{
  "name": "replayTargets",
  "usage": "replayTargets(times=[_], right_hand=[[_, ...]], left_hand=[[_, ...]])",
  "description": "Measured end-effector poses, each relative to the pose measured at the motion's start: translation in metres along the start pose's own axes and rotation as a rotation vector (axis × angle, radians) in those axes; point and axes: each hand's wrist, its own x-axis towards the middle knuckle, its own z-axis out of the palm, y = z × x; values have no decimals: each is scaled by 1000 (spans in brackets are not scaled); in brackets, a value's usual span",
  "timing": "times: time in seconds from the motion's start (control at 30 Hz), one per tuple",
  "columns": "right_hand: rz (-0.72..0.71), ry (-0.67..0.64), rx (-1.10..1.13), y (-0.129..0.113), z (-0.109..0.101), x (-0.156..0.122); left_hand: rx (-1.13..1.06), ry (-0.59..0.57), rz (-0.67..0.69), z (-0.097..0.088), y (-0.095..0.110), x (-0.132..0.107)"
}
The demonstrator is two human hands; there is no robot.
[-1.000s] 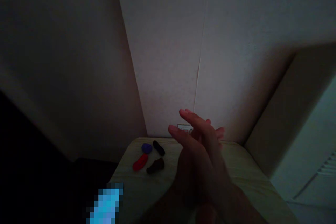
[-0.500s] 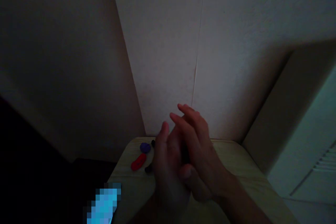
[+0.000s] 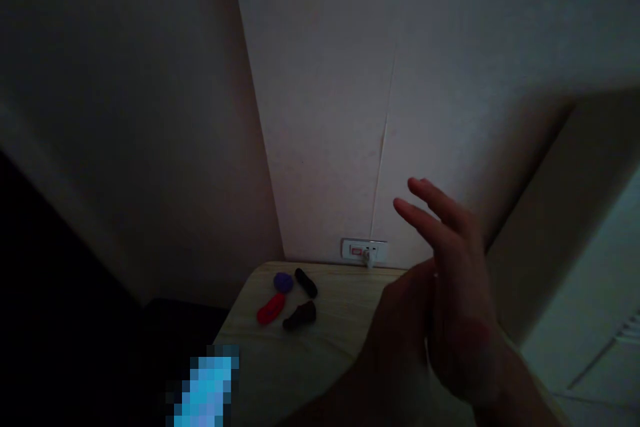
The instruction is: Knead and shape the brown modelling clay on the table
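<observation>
My left hand and my right hand are pressed together at the right of the view, above the table. Two fingers of my right hand stretch up and apart from each other. The fingers of my left hand are hidden behind the right hand. Whatever lies between the palms, if anything, is out of sight. Left of the hands, on the table, are a purple lump, a red elongated lump, a black stick-like piece and a dark brown piece, all looking like modelling clay.
The pale wooden table has rounded corners and meets the wall. A socket with a plug in it is set just above the table. A pixelated bright blue patch shows at lower left. A pale cabinet-like surface stands at right.
Both hands, still together, have moved to the right and turned. The dark pieces on the table and the wall socket, earlier hidden behind them, now show. The view has shifted slightly.
</observation>
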Motion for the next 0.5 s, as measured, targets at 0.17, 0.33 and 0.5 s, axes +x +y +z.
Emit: replayTargets(times=[0.17,0.33,0.5], right_hand=[[-22,-119,-12,18,16,-1],[-103,-267,111,-6,41,-8],[-64,-234,-5,-22,41,-13]], left_hand=[[-187,103,47,-21,22,-4],[-83,250,160,-27,23,-2],[196,363,246,-3,-3,6]])
